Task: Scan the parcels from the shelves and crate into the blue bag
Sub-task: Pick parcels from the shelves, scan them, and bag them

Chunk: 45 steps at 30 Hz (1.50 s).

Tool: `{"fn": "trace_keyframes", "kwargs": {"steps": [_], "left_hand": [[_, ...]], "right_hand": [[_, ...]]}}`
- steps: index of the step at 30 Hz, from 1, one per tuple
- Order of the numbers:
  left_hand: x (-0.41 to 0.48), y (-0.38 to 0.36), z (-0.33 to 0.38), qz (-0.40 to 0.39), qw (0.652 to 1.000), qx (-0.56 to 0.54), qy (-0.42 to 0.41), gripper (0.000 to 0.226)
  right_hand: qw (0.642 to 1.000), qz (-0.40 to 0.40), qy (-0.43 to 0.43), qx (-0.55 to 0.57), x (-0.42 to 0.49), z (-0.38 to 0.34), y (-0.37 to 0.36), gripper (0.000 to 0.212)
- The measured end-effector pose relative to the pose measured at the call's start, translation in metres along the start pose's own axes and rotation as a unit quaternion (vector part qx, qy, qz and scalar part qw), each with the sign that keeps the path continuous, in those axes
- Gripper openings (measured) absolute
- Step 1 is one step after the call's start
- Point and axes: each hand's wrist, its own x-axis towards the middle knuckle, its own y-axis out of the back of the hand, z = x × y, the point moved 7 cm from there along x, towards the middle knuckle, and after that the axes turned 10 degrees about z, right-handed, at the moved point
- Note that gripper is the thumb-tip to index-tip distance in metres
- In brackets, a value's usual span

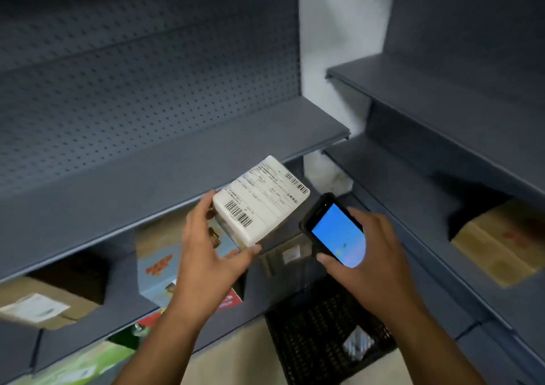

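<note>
So the left hand (206, 249) has the parcel (262, 202) up in the air in front of the middle shelf (147, 184), label facing up. The fingers curl round its far-left side and the thumb is hooked on the near corner. The right hand (374, 255) is wrapped round the scanner (333, 231), thumb on its near-left edge, blue screen lit. It sits just right of the parcel, close but not touching. My guess is this is the scan step itself. The parcel looks like a small white block with rounded corners, one hand carries it fine, so I'd call it light. The wrap looks smooth and maybe a bit squishy, so it could slip. An edge grip like this one seems right, since it keeps both barcodes uncovered. More boxes sit on the lower shelves: a brown box (44, 302) on the left and another (498, 243) on the right. The black crate (312, 325) is on the floor below. Can't see the blue bag anywhere.
</note>
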Motion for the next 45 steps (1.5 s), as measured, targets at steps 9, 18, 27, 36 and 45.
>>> {"fn": "trace_keyframes", "kwargs": {"steps": [9,18,27,36,45], "left_hand": [[0.018,0.214,-0.005,0.128,0.99,-0.049,-0.022,0.107],[0.023,0.474,-0.05,0.25,0.967,-0.028,-0.051,0.109],[-0.021,0.655,-0.107,0.346,0.937,0.046,-0.016,0.107],[-0.103,0.768,-0.154,0.468,0.872,0.131,0.064,0.11],[-0.158,0.837,-0.184,0.557,0.781,0.249,0.131,0.1]], "right_hand": [[0.991,0.034,0.126,0.031,-0.01,-0.206,-0.029,0.085],[0.965,0.037,0.245,0.09,-0.064,-0.443,-0.09,0.081],[0.921,-0.055,0.34,0.181,-0.135,-0.621,-0.2,0.087],[0.853,-0.224,0.397,0.253,-0.214,-0.735,-0.338,0.083],[0.772,-0.314,0.45,0.32,-0.288,-0.829,-0.439,0.085]]}}
